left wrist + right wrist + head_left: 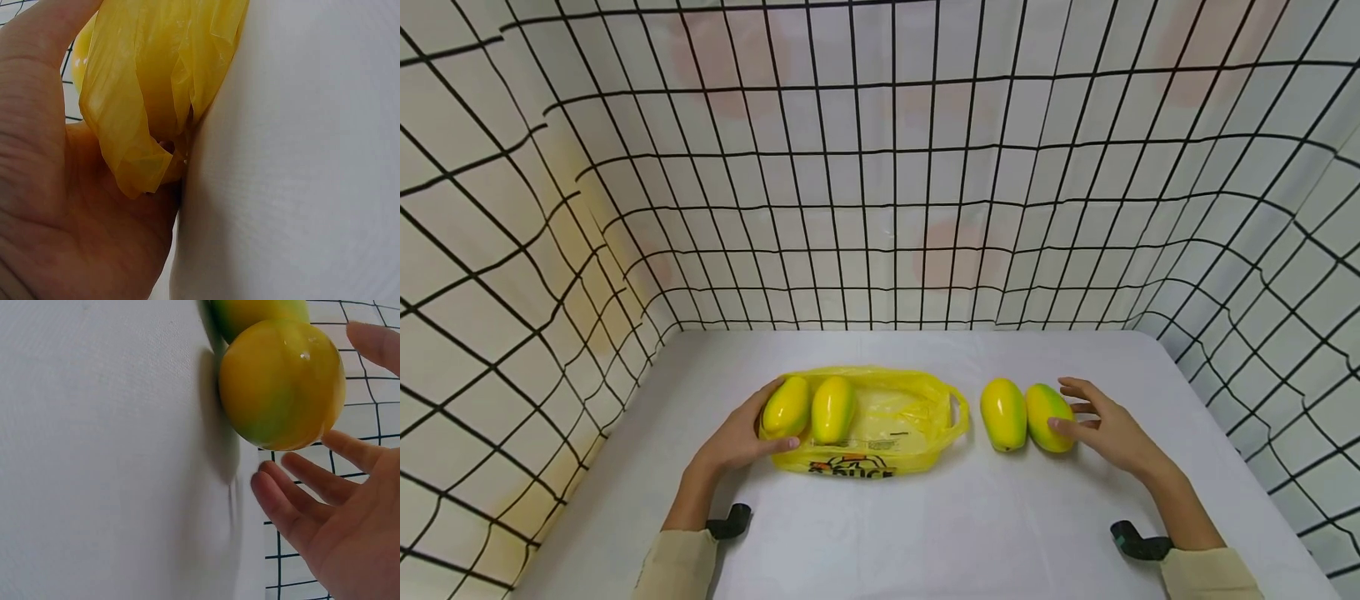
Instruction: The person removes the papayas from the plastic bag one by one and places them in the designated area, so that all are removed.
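A yellow plastic bag lies on its side with its opening facing up, dark print along its front. Two yellow mangoes lie in its left part, an outer mango and an inner mango. My left hand grips the bag's left end, thumb in front and fingers behind; the bunched plastic covers part of that grip in the left wrist view. On the right lie two yellow-green mangoes, the nearer to my right hand being the right mango, beside the left mango. My right fingers are spread around its right side, not closed on it.
A white cloth covers the table. Black wire grid panels stand at the back and both sides, with white sheeting behind them. The bag's handle loop points toward the right pair of mangoes.
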Available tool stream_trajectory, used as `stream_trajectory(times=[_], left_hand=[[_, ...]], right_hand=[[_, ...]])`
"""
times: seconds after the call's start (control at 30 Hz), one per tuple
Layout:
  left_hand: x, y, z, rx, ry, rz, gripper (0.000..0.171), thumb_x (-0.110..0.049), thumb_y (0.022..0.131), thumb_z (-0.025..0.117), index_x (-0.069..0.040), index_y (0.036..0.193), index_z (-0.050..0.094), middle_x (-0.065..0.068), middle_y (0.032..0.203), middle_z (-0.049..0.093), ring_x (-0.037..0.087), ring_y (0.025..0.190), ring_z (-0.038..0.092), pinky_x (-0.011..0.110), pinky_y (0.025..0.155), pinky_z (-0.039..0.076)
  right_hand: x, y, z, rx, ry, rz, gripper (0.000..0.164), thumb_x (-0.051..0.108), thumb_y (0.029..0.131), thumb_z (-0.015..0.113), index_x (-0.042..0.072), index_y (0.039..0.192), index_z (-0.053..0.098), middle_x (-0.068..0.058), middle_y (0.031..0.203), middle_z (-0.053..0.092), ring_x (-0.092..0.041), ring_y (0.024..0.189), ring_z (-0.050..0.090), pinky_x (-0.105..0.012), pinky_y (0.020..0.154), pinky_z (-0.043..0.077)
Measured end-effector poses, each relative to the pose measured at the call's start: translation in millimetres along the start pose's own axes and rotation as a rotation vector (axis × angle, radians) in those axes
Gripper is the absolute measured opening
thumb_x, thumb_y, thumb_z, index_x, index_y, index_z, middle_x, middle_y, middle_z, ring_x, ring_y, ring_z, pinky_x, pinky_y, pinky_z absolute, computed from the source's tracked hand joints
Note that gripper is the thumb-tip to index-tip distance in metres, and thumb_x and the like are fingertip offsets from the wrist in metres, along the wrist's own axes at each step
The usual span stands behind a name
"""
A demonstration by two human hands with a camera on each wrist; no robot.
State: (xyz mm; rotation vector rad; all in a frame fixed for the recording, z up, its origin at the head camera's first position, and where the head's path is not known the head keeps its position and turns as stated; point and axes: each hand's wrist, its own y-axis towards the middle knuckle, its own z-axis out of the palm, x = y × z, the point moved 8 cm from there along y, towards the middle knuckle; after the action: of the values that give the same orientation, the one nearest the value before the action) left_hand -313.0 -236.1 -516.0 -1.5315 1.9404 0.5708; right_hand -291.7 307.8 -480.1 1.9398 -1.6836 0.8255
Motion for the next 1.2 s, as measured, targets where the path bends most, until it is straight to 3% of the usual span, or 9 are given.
stream_trajectory(times=[0.17,0.37,0.4,0.5,0.57,0.63,1.2], left_hand=[[-0.1,0.2,-0.2,0.003,0.0,0.002,0.115,-0.059,0.076,0.081,-0.021,0.166,0.019,0.013,0.167,0.033,0.039,0.147,0.041,0.07,0.117,0.031],[-1.4,1.8,-1.0,0.016,-0.008,0.008,0.114,-0.058,0.078,0.08,-0.021,0.166,0.018,0.013,0.167,0.032,0.04,0.149,0.039,0.071,0.118,0.03],[-1.9,2.2,-1.6,0.015,-0.009,0.008,0.113,-0.058,0.078,0.08,-0.021,0.166,0.019,0.013,0.167,0.032,0.04,0.149,0.039,0.071,0.118,0.029],[-2.7,2.6,-3.6,0.013,-0.008,0.006,0.112,-0.058,0.079,0.08,-0.022,0.166,0.019,0.013,0.168,0.031,0.041,0.149,0.038,0.071,0.118,0.029],[-2.7,2.3,-4.7,0.01,-0.008,0.006,0.112,-0.057,0.079,0.08,-0.022,0.166,0.019,0.013,0.168,0.031,0.041,0.149,0.037,0.071,0.118,0.029],[-2.2,1.5,-5.1,0.011,-0.009,0.006,0.112,-0.057,0.079,0.08,-0.022,0.166,0.019,0.014,0.168,0.031,0.042,0.15,0.037,0.072,0.118,0.029],[-0.1,0.7,-2.3,0.003,-0.023,0.022,0.112,-0.056,0.078,0.08,-0.019,0.165,0.021,0.014,0.166,0.035,0.04,0.146,0.042,0.07,0.117,0.032]], right_hand=[[3,-2,-9,-0.063,0.061,-0.013,0.074,0.047,0.1,0.064,0.011,0.158,0.035,-0.025,0.158,0.041,-0.048,0.137,0.047,-0.067,0.106,0.046],[5,-5,-16,-0.12,0.058,-0.021,0.069,0.045,0.102,0.062,0.009,0.156,0.038,-0.025,0.155,0.044,-0.048,0.134,0.05,-0.061,0.104,0.05],[6,-5,-16,-0.126,0.06,-0.023,0.069,0.045,0.102,0.062,0.009,0.156,0.039,-0.025,0.155,0.045,-0.047,0.134,0.05,-0.057,0.103,0.052],[10,-5,-18,-0.142,0.073,-0.039,0.068,0.046,0.102,0.061,0.01,0.156,0.04,-0.024,0.154,0.046,-0.047,0.134,0.051,-0.029,0.099,0.057],[14,-4,-18,-0.15,0.085,-0.057,0.067,0.045,0.102,0.062,0.01,0.155,0.041,-0.023,0.154,0.047,-0.046,0.133,0.052,-0.009,0.092,0.051],[21,-4,-19,-0.156,0.103,-0.082,0.065,0.042,0.103,0.062,0.009,0.154,0.042,-0.022,0.154,0.047,-0.046,0.132,0.053,0.002,0.087,0.042],[61,6,-16,-0.164,0.176,-0.179,0.057,0.03,0.102,0.065,0.006,0.15,0.045,-0.02,0.153,0.049,-0.041,0.134,0.051,0.002,0.094,0.039]])
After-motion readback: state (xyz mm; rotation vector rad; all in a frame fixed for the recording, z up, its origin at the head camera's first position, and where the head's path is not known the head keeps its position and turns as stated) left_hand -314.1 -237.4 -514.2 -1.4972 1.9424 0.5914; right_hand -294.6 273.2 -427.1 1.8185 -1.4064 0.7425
